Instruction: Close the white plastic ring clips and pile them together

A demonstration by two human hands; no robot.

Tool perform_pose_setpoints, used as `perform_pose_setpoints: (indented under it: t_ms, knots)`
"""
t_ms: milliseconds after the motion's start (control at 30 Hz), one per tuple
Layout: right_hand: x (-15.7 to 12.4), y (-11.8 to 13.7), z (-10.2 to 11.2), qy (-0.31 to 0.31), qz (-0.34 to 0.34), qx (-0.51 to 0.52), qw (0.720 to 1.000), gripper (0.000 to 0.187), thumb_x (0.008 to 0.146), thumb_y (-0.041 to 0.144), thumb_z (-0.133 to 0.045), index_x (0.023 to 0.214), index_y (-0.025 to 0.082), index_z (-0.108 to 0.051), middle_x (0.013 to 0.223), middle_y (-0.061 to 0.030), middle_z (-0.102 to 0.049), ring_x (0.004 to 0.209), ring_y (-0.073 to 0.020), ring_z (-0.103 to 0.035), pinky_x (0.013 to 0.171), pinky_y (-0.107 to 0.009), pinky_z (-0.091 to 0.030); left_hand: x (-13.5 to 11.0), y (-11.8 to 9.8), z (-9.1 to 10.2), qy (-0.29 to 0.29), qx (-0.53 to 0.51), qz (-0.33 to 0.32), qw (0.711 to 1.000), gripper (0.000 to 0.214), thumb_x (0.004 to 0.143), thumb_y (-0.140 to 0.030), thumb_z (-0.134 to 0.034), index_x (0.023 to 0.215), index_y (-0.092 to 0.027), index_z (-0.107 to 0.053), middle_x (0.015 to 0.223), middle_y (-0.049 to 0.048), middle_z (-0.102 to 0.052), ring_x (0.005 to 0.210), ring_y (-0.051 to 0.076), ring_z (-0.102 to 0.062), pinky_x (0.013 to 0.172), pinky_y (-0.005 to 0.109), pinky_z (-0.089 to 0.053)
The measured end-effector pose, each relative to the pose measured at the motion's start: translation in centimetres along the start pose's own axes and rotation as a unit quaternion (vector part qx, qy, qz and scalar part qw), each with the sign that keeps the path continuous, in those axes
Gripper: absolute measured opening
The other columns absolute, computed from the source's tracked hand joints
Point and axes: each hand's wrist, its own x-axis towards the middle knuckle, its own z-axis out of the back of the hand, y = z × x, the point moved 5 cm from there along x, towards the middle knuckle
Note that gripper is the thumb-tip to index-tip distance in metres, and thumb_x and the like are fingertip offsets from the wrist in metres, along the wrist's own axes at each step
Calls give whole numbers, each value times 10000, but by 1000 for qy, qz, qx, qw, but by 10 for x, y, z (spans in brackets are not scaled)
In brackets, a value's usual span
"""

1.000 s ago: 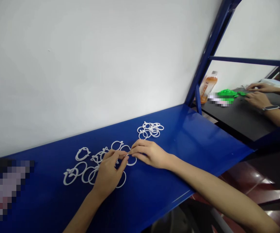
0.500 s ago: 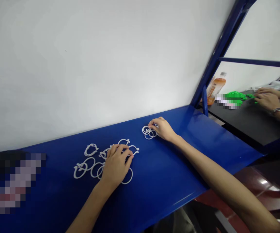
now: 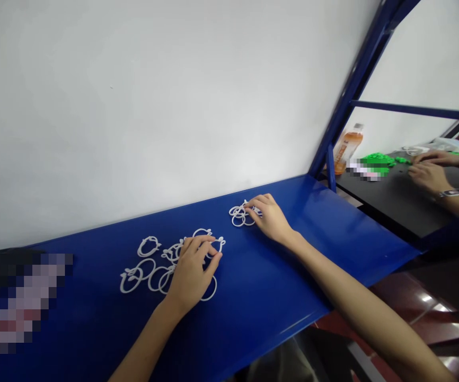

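Observation:
Over the larger group of thin white plastic rings (image 3: 150, 246), each with small tabs at its gap, my left hand (image 3: 193, 270) is bent palm down. Its thumb and forefinger close on one open white ring (image 3: 220, 245) at the group's right side; the contact is partly hidden. Several rings lie under and beside this hand. Farther right, my right hand (image 3: 271, 215) hovers at a smaller cluster of white rings (image 3: 238, 220). Its thumb and fingers are apart, and part of the cluster is behind them.
The rings lie on a blue table (image 3: 245, 297) against a white wall (image 3: 174, 106). A dark item (image 3: 15, 257) is at the left. Beyond a blue metal frame (image 3: 341, 95), another person's hands (image 3: 430, 172) work near green pieces (image 3: 376, 162) and an orange drink bottle (image 3: 346, 151).
My right hand's fingers have spread from the smaller cluster, whose rings have shifted. The ring at my left fingertips has tilted. The view has turned slightly right.

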Motion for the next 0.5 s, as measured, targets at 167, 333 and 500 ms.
perform_pose_setpoints:
  t_ms: [167, 333, 500]
  knots:
    - [-20, 46, -15, 113, 21, 153, 982, 198, 985, 339, -590, 1114, 204, -655, 1010, -49, -697, 894, -170, -643, 829, -327, -522, 1, 2, 2, -7, -92, 46, 995, 189, 948, -357, -536, 819, -232, -592, 1227, 51, -660, 1227, 246, -553, 1107, 511, -374]
    - [-29, 56, -32, 138, 9, 207, 969, 205, 960, 272, -618, 1143, 180, -627, 1042, -63, -686, 846, -151, -651, 793, -311, -530, -2, 4, -6, 43, -304, 145, 941, 237, 934, -441, -541, 848, -221, -557, 1261, 81, -659, 1184, 231, -632, 1047, 452, -482]
    - [-31, 53, -37, 159, -8, 219, 963, 93, 975, 204, -569, 1007, 173, -650, 892, -26, -708, 776, -135, -653, 728, -264, -505, -4, 2, -13, 66, -369, 192, 907, 262, 894, -424, -586, 1051, -228, -513, 1114, 68, -701, 975, 198, -724, 941, 409, -560]
